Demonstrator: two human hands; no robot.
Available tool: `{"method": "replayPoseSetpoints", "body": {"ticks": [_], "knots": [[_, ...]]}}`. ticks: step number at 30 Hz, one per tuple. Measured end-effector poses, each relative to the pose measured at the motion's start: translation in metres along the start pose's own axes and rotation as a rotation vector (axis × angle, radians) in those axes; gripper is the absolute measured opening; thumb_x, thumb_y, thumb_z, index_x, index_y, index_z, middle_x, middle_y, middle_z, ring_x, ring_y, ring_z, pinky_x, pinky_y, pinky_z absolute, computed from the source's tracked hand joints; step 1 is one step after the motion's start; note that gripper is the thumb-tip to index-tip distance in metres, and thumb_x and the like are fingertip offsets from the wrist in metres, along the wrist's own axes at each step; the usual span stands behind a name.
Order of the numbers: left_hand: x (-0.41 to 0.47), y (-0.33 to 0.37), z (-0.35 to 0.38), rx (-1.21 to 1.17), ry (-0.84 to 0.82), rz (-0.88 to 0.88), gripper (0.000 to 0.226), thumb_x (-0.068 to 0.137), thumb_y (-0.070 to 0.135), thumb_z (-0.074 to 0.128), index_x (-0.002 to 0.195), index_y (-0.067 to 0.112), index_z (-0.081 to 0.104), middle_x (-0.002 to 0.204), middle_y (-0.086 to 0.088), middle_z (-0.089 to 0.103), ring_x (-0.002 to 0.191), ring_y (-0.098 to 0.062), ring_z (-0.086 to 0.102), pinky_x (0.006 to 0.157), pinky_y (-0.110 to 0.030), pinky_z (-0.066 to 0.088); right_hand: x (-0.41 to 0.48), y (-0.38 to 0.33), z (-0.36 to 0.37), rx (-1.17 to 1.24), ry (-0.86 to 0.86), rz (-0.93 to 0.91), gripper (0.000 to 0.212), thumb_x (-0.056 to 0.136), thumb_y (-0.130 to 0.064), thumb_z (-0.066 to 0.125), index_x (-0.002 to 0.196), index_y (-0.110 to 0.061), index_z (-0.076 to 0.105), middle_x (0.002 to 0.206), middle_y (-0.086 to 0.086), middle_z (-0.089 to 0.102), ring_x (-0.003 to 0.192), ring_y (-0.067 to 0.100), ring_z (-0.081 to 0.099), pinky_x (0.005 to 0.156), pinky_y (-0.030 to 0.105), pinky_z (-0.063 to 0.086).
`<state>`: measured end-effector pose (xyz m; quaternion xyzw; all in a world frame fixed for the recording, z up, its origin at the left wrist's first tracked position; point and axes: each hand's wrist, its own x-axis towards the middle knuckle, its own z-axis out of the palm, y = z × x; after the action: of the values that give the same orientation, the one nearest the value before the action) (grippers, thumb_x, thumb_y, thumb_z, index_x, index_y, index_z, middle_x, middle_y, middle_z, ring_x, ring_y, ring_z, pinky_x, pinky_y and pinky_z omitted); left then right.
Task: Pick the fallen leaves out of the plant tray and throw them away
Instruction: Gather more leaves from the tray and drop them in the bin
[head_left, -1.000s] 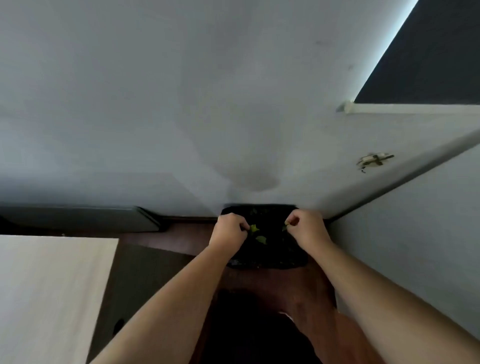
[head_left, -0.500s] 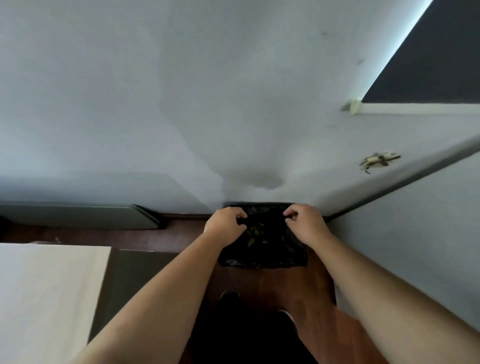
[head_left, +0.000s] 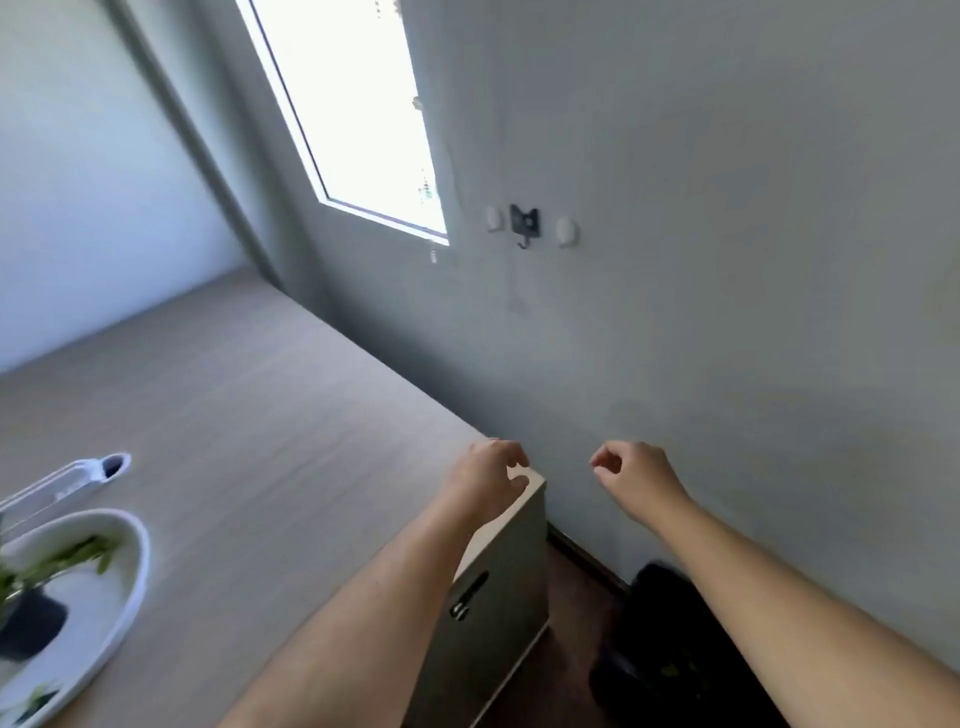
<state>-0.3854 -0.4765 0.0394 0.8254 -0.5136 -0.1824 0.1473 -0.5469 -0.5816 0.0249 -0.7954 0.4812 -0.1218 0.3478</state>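
Both hands hold nothing.
Left hand (head_left: 485, 475) above the tabletop (head_left: 249, 415) corner, right hand (head_left: 634, 478) near the wall (head_left: 727, 260), fingers (head_left: 511, 457) loosely curled.

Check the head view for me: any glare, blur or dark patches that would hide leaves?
Head view: the window is blown out white; the plant tray at the left edge is blurred, its plant soft; the black bin on the floor is lost in shadow, contents unreadable; wide-angle distortion slants the wall and table; left hand and right hand look fairly sharp.
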Motion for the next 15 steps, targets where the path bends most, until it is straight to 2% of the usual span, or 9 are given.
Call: {"method": "replayPoseSetpoints", "body": {"ticks": [3,7,11,15], "knots": [[-0.062,-0.073,-0.049,-0.045,0.145,-0.196,0.022,0.085,0.026,0.06,0.106,0.025,0.066,0.11,0.001,0.067,0.104,-0.019,0.063,0.087,-0.033,0.053,-0.01,-0.084,0.056,-0.069,-0.132,-0.212,0.013,0.085,-0.015,0.06,0.092,-0.013,0.071,0.094,0.006,0.073,0.086,0.021,0.064,0.073,0.019,0.041],[-0.153,-0.165,-0.084,-0.113,0.242,-0.457,0.022,0.083,0.023,0.057,0.102,0.024,0.069,0.105,0.001,0.072,0.1,-0.02,0.066,0.087,-0.031,0.055,-0.047,-0.178,0.135,-0.123,-0.313,-0.443,0.013,0.086,-0.017,0.062,0.096,-0.016,0.07,0.095,0.005,0.069,0.083,0.019,0.063,0.074,0.026,0.049],[-0.238,-0.251,-0.101,-0.137,0.281,-0.645,0.021,0.084,0.022,0.058,0.102,0.02,0.069,0.105,-0.002,0.073,0.1,-0.022,0.066,0.088,-0.033,0.055,-0.089,-0.256,0.213,-0.146,-0.452,-0.574,0.012,0.083,-0.014,0.062,0.09,-0.015,0.072,0.083,0.004,0.067,0.077,0.02,0.063,0.067,0.023,0.047],[-0.299,-0.331,-0.114,-0.147,0.312,-0.79,0.018,0.082,0.021,0.059,0.097,0.019,0.07,0.105,-0.004,0.072,0.101,-0.025,0.065,0.088,-0.033,0.054,-0.123,-0.318,0.286,-0.151,-0.546,-0.654,0.014,0.081,-0.011,0.062,0.087,-0.015,0.073,0.079,0.003,0.066,0.082,0.022,0.066,0.072,0.025,0.049]]}}
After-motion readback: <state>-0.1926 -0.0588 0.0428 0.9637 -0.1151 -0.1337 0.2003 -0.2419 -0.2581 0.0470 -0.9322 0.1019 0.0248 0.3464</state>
